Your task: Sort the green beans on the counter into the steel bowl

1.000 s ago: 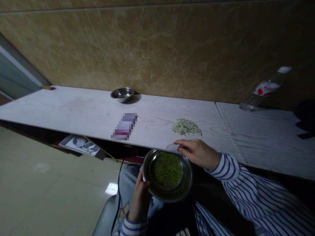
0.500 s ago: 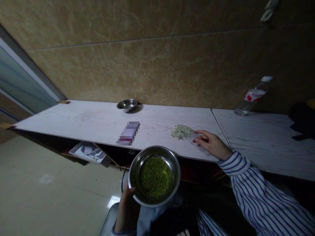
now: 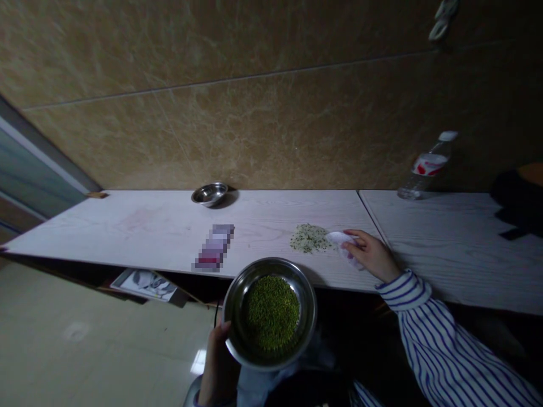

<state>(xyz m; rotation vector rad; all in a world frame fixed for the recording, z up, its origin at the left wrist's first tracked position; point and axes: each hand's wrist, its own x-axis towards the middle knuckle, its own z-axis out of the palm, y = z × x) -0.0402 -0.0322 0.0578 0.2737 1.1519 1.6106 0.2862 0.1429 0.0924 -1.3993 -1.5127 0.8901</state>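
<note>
My left hand (image 3: 219, 356) grips the left rim of a steel bowl (image 3: 311, 308), thumb over the edge. Small green beans (image 3: 271, 311), which look like mung beans, cover the bowl's bottom. The bowl is held in front of the table's near edge, tilted toward me. On the tabletop, my right hand (image 3: 371, 254) pinches a small see-through whitish piece that looks like a plastic cup (image 3: 339, 238). It lies on its side, its mouth against a spread pile of white grains mixed with green beans (image 3: 309, 238). The fingers partly hide it.
A smaller steel bowl (image 3: 210, 195) stands near the wall on the white wooden table (image 3: 139, 226). A blurred-out flat object (image 3: 215, 247) lies by the front edge. At the right stand a plastic bottle (image 3: 426, 167) and a dark item (image 3: 520, 198). Below is an open shelf with a box (image 3: 146, 284).
My right hand has turned the clear cup so its whitish mouth now shows at the pile's right edge. The view has shifted slightly; my left hand still holds the bowl.
</note>
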